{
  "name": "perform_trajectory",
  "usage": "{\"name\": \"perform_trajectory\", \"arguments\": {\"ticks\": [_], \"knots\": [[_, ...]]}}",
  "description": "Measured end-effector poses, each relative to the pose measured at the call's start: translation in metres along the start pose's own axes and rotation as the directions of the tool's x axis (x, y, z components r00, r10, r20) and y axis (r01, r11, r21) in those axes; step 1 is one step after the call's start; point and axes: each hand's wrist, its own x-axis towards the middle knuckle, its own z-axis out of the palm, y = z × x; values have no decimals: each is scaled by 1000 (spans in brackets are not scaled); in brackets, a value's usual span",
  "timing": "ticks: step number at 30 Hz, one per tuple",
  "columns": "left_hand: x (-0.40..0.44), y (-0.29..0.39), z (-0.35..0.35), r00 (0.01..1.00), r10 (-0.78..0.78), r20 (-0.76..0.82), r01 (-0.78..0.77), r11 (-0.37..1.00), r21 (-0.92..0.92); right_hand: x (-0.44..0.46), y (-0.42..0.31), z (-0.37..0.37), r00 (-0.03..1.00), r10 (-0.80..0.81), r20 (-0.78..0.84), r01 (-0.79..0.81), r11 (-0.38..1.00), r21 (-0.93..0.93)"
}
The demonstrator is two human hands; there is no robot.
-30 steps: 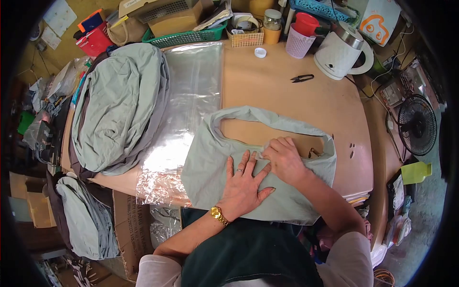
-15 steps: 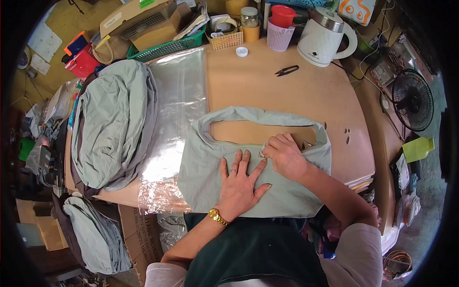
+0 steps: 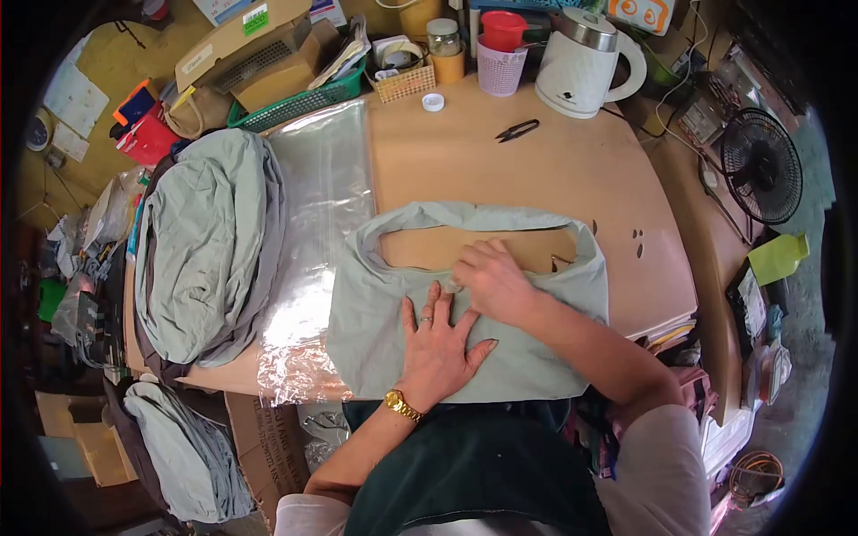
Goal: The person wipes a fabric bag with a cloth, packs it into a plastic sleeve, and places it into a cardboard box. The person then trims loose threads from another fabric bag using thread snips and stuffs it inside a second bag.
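Observation:
A pale grey-green cloth bag (image 3: 536, 357) lies flat at the table's front, its strap looped away from me around an oval opening. My left hand (image 3: 436, 348), with a ring and a gold watch, rests flat on the bag with its fingers spread. Just to its right, my right hand (image 3: 492, 281) is closed at the opening's near edge, its fingertips pinched together over something whitish and too small to make out. A small dark object shows inside the right end of the opening.
Clear plastic sheets (image 3: 322, 179) lie left of the bag, beside a pile of grey-green cloth (image 3: 210, 241). Black snips (image 3: 517, 130), a white lid (image 3: 433, 102) and a white kettle (image 3: 579, 67) stand or lie farther back. A fan (image 3: 762, 165) is at the right.
My right hand has moved left along the opening's edge, closer to my left hand, which stays flat on the bag. The whole view has shifted with my head.

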Motion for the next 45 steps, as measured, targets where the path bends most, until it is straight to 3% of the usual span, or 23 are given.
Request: {"name": "perform_trajectory", "arguments": {"ticks": [3, 5, 6, 7, 8, 9, 10, 12, 16, 18, 20, 21, 23, 25, 32, 39, 42, 44, 45], "knots": [[2, 1, -4, 996, 5, -92, -11, 998, -56, -20, 11, -9, 998, 32, -52, -32, 999, -6], [4, -1, -23, 1000, -4, -20, 3, 997, -83, -37, 21, -25, 997, 59, -54, -59, 998, 3], [10, -3, -31, 999, -11, 42, 16, 994, -112, -39, 26, -39, 940, 335, 67, -339, 894, 292], [20, -5, -32, 999, -13, 36, 17, 994, -111, -40, 31, -48, 807, 533, 257, -582, 637, 506], [30, -7, -32, 998, -69, -7, 64, 957, -284, -44, 40, -43, 809, 529, 256, -579, 642, 502], [39, -9, -31, 991, -130, -36, 101, 889, -447, -49, 51, -28, 819, 563, 108, -422, 465, 778], [45, -13, -28, 990, -134, -33, 105, 889, -446, -49, 52, -22, 778, 628, -20, -179, 253, 951], [51, -18, -22, 996, -87, -21, 69, 897, -437, -48, 50, -24, 757, 653, 14, -187, 196, 963], [13, -10, -22, 1000, 20, -14, -24, 892, -452, -43, 52, -34, 752, 655, 81, -316, 251, 915], [-11, -1, -4, 992, 104, -73, -116, 975, -191, -35, 48, -42, 770, 622, 142, -389, 281, 877], [-19, 1, 7, 992, 105, -64, -111, 988, -108, -19, 30, -52, 869, 445, 218, -462, 571, 678], [-19, 0, 8, 992, 98, -84, -109, 985, -135, -15, 22, -41, 868, 442, 227, -466, 565, 681], [-20, 1, 9, 991, 84, -102, -100, 981, -167, -14, 8, -16, 997, 70, 39, -80, 903, 423], [-21, 0, 5, 999, 6, -43, -20, 944, -328, -24, 5, -17, 999, 8, 46, -25, 925, 378], [-20, 0, 10, 990, 62, -130, -87, 976, -199, -20, 12, -27, 974, -168, 154, 116, 947, 300], [-19, -1, 8, 993, 55, -108, -80, 968, -240, -29, 10, -37, 960, -172, 222, 94, 941, 325], [-19, -2, 7, 993, 62, -99, -83, 970, -228, -25, 12, -35, 972, -96, 213, 24, 948, 317], [-16, -1, 5, 991, 69, -112, -91, 975, -205, -3, 14, -31, 969, -117, 218, 86, 986, 146], [-12, -1, 4, 990, 83, -115, -104, 977, -185, 13, 19, -35, 989, -43, 138, 4, 963, 270]]}}
